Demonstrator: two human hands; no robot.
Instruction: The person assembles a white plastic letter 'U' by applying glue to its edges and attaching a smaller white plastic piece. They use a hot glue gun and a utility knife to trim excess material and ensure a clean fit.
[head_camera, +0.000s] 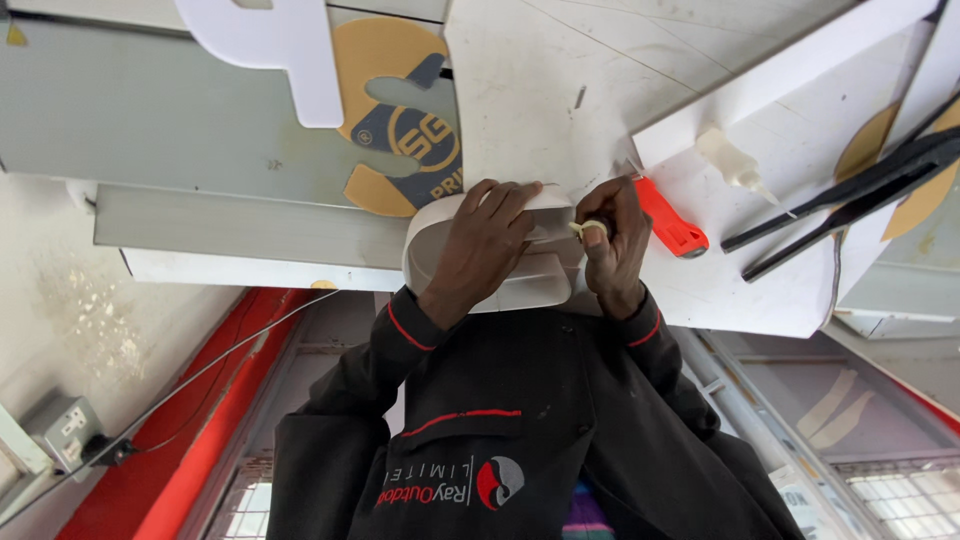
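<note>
Left hand (480, 245) is clamping its fingers over the already curved white strip (535, 285) at the white board's (540, 90) near edge, right hand (612, 245) is pinching a small cream nozzle (588, 229) against it, so I'm guessing joining's only midway, orange knife (672, 222) lying just beside.

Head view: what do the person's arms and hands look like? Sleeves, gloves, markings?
Both hands are bare, with no gloves, rings or watch visible. The left hand and the right hand come out of long black jacket sleeves. Each cuff carries a thin red piping line. The same red piping crosses the jacket chest, above a round red and grey emblem.
</note>
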